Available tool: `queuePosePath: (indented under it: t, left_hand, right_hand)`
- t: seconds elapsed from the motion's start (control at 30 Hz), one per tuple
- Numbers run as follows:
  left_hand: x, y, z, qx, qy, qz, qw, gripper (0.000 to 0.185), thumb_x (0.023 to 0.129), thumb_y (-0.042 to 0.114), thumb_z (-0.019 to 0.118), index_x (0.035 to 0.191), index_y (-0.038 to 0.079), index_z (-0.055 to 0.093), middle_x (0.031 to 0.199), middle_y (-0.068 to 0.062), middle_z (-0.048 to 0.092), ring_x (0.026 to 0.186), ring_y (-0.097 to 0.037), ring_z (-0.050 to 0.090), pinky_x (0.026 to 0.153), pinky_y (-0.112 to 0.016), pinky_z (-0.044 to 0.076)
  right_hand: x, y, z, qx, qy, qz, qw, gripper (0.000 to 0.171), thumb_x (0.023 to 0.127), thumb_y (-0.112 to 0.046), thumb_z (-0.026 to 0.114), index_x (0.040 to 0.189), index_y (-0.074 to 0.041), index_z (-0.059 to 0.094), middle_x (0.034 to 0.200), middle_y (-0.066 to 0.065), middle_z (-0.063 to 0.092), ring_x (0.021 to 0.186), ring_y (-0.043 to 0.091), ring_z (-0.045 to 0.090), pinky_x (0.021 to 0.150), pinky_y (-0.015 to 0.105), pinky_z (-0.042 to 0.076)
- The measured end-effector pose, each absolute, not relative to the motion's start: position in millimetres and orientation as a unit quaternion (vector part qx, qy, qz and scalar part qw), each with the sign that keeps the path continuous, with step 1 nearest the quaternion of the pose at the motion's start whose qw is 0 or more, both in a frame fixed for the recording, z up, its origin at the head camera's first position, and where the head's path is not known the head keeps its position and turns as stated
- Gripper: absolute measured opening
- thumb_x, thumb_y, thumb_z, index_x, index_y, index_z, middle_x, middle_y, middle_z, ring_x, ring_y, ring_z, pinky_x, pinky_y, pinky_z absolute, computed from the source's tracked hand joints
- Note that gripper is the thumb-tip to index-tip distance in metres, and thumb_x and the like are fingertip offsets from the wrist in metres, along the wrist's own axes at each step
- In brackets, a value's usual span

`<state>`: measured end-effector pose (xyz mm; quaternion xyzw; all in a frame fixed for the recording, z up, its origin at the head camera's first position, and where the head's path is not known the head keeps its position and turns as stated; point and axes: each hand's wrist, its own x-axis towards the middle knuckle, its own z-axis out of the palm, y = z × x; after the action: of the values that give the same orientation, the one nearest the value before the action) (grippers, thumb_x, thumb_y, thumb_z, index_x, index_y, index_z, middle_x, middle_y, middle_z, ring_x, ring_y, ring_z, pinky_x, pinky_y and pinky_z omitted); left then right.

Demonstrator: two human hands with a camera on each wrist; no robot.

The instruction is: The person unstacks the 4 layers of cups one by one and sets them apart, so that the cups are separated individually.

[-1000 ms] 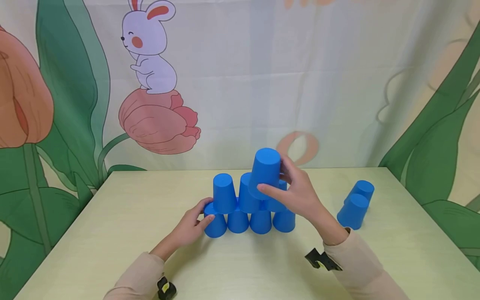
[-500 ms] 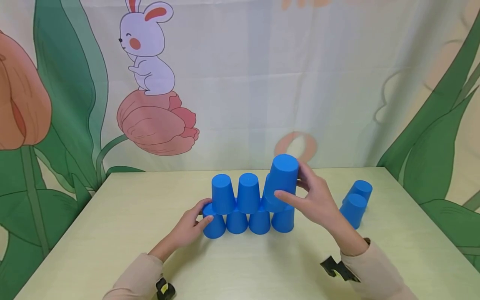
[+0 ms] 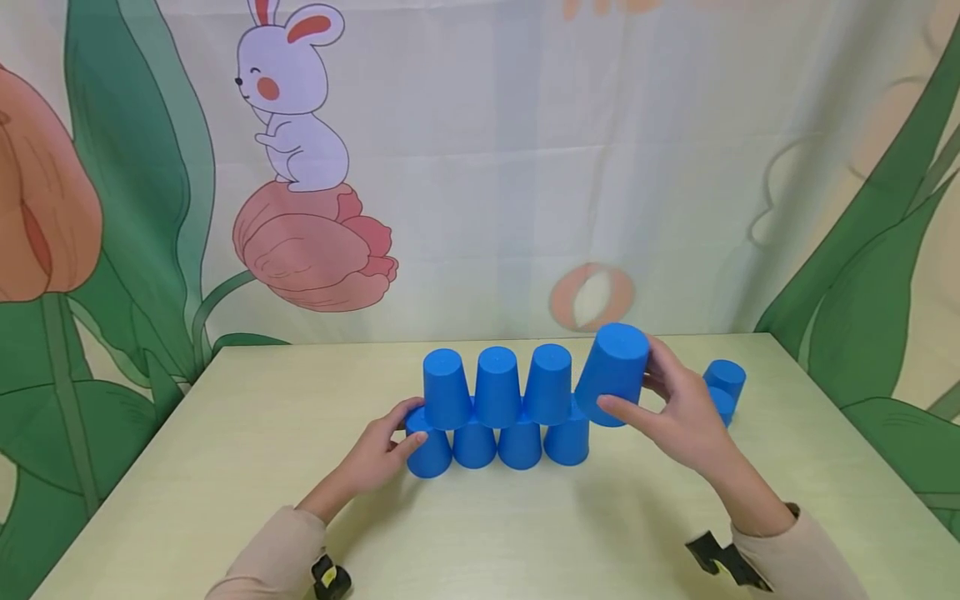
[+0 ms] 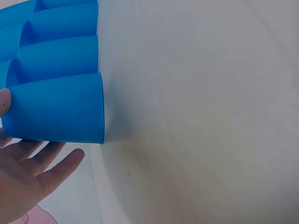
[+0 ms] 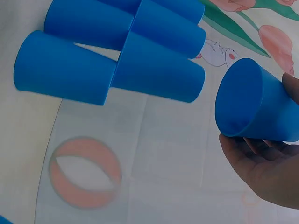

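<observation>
Upside-down blue cups form two tiers on the table. The lower tier has several cups in a row, and the upper tier (image 3: 497,387) has three. My left hand (image 3: 375,454) holds the leftmost lower cup (image 3: 430,454), thumb on its near side and fingers behind. In the right hand (image 3: 686,421) is another blue cup (image 3: 618,375), gripped by its side. It is raised off the table, mouth down and slightly tilted, just right of the upper tier. The right wrist view shows the held cup's open mouth (image 5: 238,100), apart from the tiers.
Two more blue cups (image 3: 726,379) stand at the table's right, partly hidden behind the right hand. The pale table (image 3: 480,542) ends at a printed curtain (image 3: 465,167) with a rabbit and flowers. Black wrist mounts (image 3: 727,562) are on the sleeves.
My right hand has carried its cup to the right and slightly down, from before the upper tier to beside it. The left hand has stayed on its cup; the tiers look unchanged.
</observation>
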<state>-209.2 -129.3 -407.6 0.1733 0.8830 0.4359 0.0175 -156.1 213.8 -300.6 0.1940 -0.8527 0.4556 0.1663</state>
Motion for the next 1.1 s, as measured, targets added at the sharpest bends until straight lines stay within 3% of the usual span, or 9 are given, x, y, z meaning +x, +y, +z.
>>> queuePosePath:
  t: [0.43,0.53,0.6,0.67,0.77,0.83,1.0,1.07,1.1]
  left_hand:
    - [-211,-130,-409,0.175,0.882,0.436,0.02,0.051,0.092,0.017,0.055,0.137,0.005,0.035,0.128,-0.019,0.048,0.114,-0.038,0.048,0.084,-0.05,0.047]
    - [-211,-131,-410,0.174,0.883,0.435,0.017,0.051,0.091,0.017,0.055,0.137,0.004,0.035,0.128,-0.02,0.049,0.114,-0.038,0.048,0.083,-0.05,0.047]
    - [-210,-130,-410,0.172,0.884,0.435,0.017,0.051,0.091,0.017,0.055,0.137,0.005,0.035,0.128,-0.02,0.049,0.113,-0.038,0.048,0.083,-0.05,0.047]
    - [-210,-131,-411,0.175,0.884,0.433,0.016,0.051,0.091,0.017,0.055,0.137,0.004,0.035,0.128,-0.02,0.049,0.113,-0.039,0.049,0.083,-0.05,0.047]
    - [-210,-130,-410,0.173,0.884,0.434,0.019,0.051,0.092,0.017,0.055,0.137,0.004,0.035,0.128,-0.02,0.049,0.113,-0.038,0.049,0.083,-0.05,0.047]
    - [-210,-130,-409,0.173,0.884,0.435,0.02,0.051,0.092,0.016,0.055,0.137,0.004,0.035,0.128,-0.02,0.049,0.113,-0.038,0.048,0.083,-0.05,0.047]
    - [-210,-130,-408,0.169,0.883,0.437,0.025,0.052,0.092,0.016,0.055,0.138,0.004,0.034,0.131,-0.019,0.047,0.116,-0.038,0.047,0.085,-0.05,0.046]
    - [-210,-130,-407,0.169,0.883,0.436,0.025,0.052,0.092,0.015,0.055,0.138,0.004,0.034,0.131,-0.019,0.046,0.116,-0.039,0.046,0.085,-0.051,0.046]
    - [-210,-130,-407,0.169,0.884,0.436,0.026,0.052,0.092,0.016,0.055,0.138,0.004,0.034,0.131,-0.019,0.046,0.116,-0.039,0.046,0.085,-0.051,0.045]
  right_hand:
    - [-147,248,-302,0.177,-0.868,0.424,0.189,0.069,0.077,-0.007,0.072,0.135,0.0,0.034,0.121,0.026,0.051,0.106,0.045,0.05,0.083,0.062,0.041]
    - [-146,257,-304,0.16,-0.879,0.408,0.188,0.07,0.078,-0.01,0.072,0.135,-0.002,0.034,0.121,0.024,0.052,0.106,0.042,0.051,0.085,0.053,0.045]
    - [-145,263,-305,0.15,-0.885,0.399,0.188,0.07,0.078,-0.012,0.072,0.136,-0.002,0.034,0.12,0.023,0.052,0.105,0.04,0.052,0.086,0.035,0.047]
    - [-144,268,-306,0.142,-0.89,0.39,0.19,0.07,0.078,-0.013,0.072,0.136,-0.002,0.033,0.12,0.022,0.053,0.105,0.038,0.052,0.082,0.017,0.044]
    - [-144,276,-308,0.141,-0.89,0.388,0.196,0.071,0.078,-0.012,0.072,0.136,-0.002,0.033,0.12,0.023,0.052,0.104,0.039,0.051,0.077,0.005,0.035]
    - [-144,281,-308,0.137,-0.89,0.384,0.202,0.071,0.078,-0.011,0.072,0.136,-0.003,0.033,0.12,0.024,0.052,0.103,0.038,0.051,0.077,0.003,0.035]
    - [-146,292,-307,0.121,-0.894,0.377,0.211,0.07,0.077,-0.012,0.073,0.135,-0.005,0.035,0.119,0.022,0.052,0.1,0.001,0.05,0.075,0.003,0.035]
    - [-147,296,-306,0.113,-0.895,0.376,0.211,0.069,0.077,-0.012,0.073,0.134,-0.004,0.034,0.119,0.024,0.052,0.101,0.003,0.051,0.074,0.002,0.035]
    - [-147,298,-306,0.108,-0.897,0.375,0.209,0.07,0.078,-0.012,0.073,0.135,-0.003,0.033,0.119,0.025,0.051,0.103,0.01,0.053,0.073,0.002,0.035]
